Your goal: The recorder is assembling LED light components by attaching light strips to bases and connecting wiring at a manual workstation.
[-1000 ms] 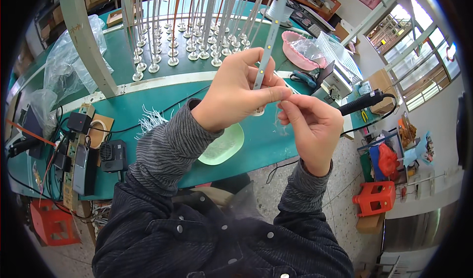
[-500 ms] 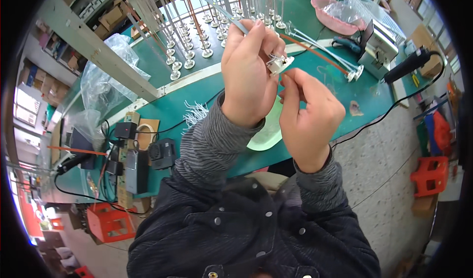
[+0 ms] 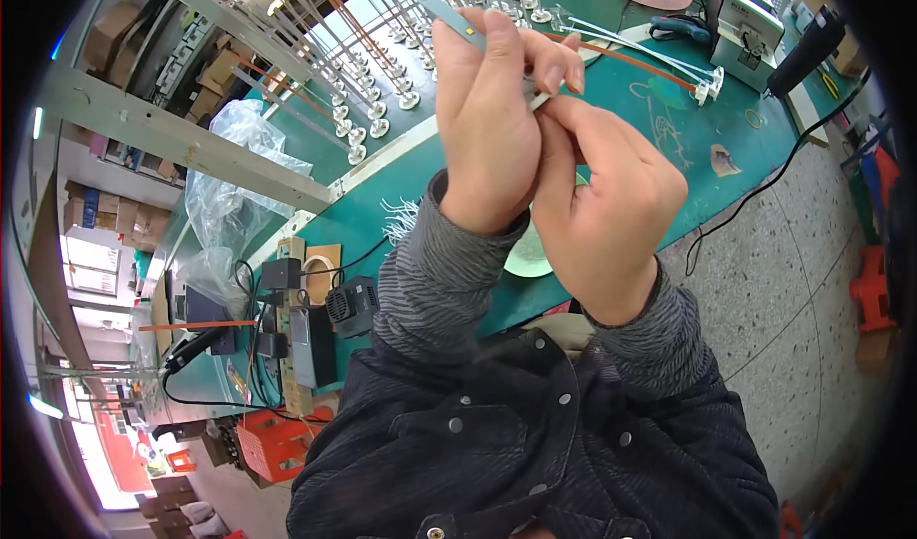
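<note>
My left hand point(image 3: 487, 118) is closed round a thin pale-blue strip point(image 3: 441, 11) with small yellow squares, like an LED strip, which slants up to the left. My right hand point(image 3: 611, 200) presses against its fingers in a pinch. Where the two hands meet, the strip's white end piece is almost wholly hidden, and I cannot make out what the right fingertips grip. Below the hands, a pale green bowl point(image 3: 527, 255) shows in part. Beside my left sleeve lies a bundle of short white wires point(image 3: 401, 220).
Many upright strips on round white bases point(image 3: 409, 99) stand at the back. To the right lie a brown strip point(image 3: 635, 59), a grey box device point(image 3: 747, 23) and a corded black-handled tool point(image 3: 807, 52). Black adapters point(image 3: 312, 346) and a plastic bag point(image 3: 234, 190) sit left.
My view has shifted, so the bench appears turned. My right hand has closed in on the left, and the white end piece with its wires, visible before, is now mostly covered by fingers.
</note>
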A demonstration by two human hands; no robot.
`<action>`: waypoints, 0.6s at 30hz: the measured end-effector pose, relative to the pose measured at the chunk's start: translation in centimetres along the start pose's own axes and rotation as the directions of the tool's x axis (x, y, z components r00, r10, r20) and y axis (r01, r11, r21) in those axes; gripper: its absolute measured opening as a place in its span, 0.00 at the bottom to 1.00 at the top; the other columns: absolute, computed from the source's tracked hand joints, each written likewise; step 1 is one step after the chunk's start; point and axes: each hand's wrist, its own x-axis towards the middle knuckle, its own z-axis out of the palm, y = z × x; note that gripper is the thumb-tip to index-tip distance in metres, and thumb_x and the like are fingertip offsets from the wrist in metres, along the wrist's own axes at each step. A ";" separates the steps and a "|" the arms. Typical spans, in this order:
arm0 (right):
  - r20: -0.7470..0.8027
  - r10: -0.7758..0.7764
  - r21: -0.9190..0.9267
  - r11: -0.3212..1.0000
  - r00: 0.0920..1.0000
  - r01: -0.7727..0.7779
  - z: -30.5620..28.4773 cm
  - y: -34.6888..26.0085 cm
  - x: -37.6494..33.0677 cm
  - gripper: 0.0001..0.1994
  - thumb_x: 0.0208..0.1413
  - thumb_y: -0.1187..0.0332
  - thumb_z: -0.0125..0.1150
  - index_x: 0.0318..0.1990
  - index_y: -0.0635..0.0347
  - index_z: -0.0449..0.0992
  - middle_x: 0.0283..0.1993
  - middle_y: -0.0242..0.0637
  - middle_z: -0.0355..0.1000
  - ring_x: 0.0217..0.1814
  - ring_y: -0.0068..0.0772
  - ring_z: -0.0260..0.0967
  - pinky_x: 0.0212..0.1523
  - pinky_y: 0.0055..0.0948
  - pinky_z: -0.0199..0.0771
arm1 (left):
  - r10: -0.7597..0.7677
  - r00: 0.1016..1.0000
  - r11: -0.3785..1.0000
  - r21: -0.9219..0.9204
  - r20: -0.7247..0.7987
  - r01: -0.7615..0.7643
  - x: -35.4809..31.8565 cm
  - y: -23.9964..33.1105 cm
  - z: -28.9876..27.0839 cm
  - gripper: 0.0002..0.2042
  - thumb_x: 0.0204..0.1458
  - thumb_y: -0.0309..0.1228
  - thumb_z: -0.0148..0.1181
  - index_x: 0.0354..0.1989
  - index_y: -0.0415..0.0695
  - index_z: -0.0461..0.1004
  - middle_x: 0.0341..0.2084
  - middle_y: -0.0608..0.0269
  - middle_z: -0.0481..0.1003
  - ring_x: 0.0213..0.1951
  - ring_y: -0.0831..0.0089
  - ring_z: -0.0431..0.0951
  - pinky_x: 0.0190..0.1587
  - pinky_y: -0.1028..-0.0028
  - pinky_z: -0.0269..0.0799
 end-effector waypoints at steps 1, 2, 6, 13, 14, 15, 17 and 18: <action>-0.037 -0.022 0.022 0.999 0.999 0.023 0.2 0.0 0.0 0.05 0.48 0.82 0.62 0.34 0.69 0.77 0.29 0.45 0.76 0.27 0.40 0.75 0.29 0.29 0.73 | -0.013 1.000 1.000 -0.013 0.023 0.014 0.1 0.3 -0.3 0.07 0.68 0.34 0.38 0.40 0.44 0.53 0.21 0.64 0.66 0.27 0.69 0.70 0.54 0.58 0.69; -0.033 -0.025 0.024 0.999 0.999 0.026 0.1 0.2 0.1 0.05 0.48 0.82 0.62 0.34 0.69 0.77 0.29 0.45 0.76 0.27 0.40 0.75 0.29 0.29 0.73 | -0.010 1.000 1.000 -0.014 0.019 0.010 0.0 0.9 -0.3 0.07 0.68 0.34 0.38 0.40 0.44 0.53 0.21 0.64 0.66 0.27 0.69 0.70 0.54 0.58 0.69; 0.073 -0.141 0.262 0.958 0.987 0.117 -1.3 1.5 1.3 0.08 0.43 0.81 0.67 0.33 0.68 0.79 0.31 0.43 0.77 0.30 0.37 0.77 0.32 0.27 0.76 | -0.133 0.982 0.947 -0.276 0.131 0.165 -0.3 2.9 -0.8 0.16 0.69 0.33 0.36 0.25 0.44 0.60 0.22 0.68 0.64 0.34 0.71 0.69 0.63 0.60 0.63; 0.093 -0.160 0.199 0.970 0.983 0.139 -2.5 1.2 1.4 0.08 0.39 0.81 0.70 0.30 0.66 0.80 0.29 0.41 0.78 0.31 0.36 0.78 0.32 0.27 0.77 | -0.252 0.938 0.833 -0.440 0.238 0.336 -0.9 2.4 0.0 0.06 0.68 0.32 0.37 0.39 0.45 0.57 0.25 0.65 0.65 0.32 0.69 0.71 0.59 0.60 0.64; 0.094 -0.163 0.199 0.970 0.982 0.142 -2.6 1.2 1.3 0.08 0.39 0.81 0.70 0.30 0.66 0.80 0.29 0.41 0.78 0.31 0.36 0.78 0.32 0.27 0.77 | -0.250 0.938 0.833 -0.441 0.239 0.334 -1.1 2.5 0.1 0.06 0.68 0.32 0.37 0.39 0.45 0.57 0.25 0.65 0.65 0.32 0.69 0.71 0.59 0.60 0.64; 0.095 -0.133 0.224 0.969 0.987 0.109 -2.7 1.3 1.1 0.07 0.41 0.83 0.69 0.31 0.69 0.80 0.29 0.42 0.78 0.30 0.31 0.76 0.31 0.23 0.74 | -0.251 0.940 0.841 -0.429 0.231 0.330 -1.2 2.5 0.3 0.06 0.68 0.32 0.37 0.39 0.45 0.57 0.25 0.64 0.65 0.32 0.69 0.71 0.59 0.60 0.64; 0.101 -0.109 0.241 0.967 0.989 0.082 -2.8 1.4 0.8 0.07 0.43 0.85 0.68 0.31 0.72 0.79 0.30 0.42 0.78 0.30 0.26 0.74 0.30 0.19 0.70 | -0.247 0.942 0.845 -0.426 0.227 0.323 -1.2 2.4 0.6 0.06 0.68 0.32 0.37 0.40 0.45 0.57 0.25 0.64 0.65 0.33 0.68 0.71 0.59 0.60 0.63; 0.075 -0.080 0.222 0.973 0.994 0.061 -2.7 1.4 0.7 0.07 0.42 0.82 0.70 0.31 0.69 0.79 0.28 0.41 0.77 0.28 0.30 0.75 0.30 0.22 0.73 | -0.253 0.940 0.864 -0.384 0.228 0.326 -1.1 2.4 0.7 0.09 0.68 0.33 0.37 0.36 0.44 0.59 0.24 0.66 0.65 0.33 0.70 0.70 0.61 0.61 0.63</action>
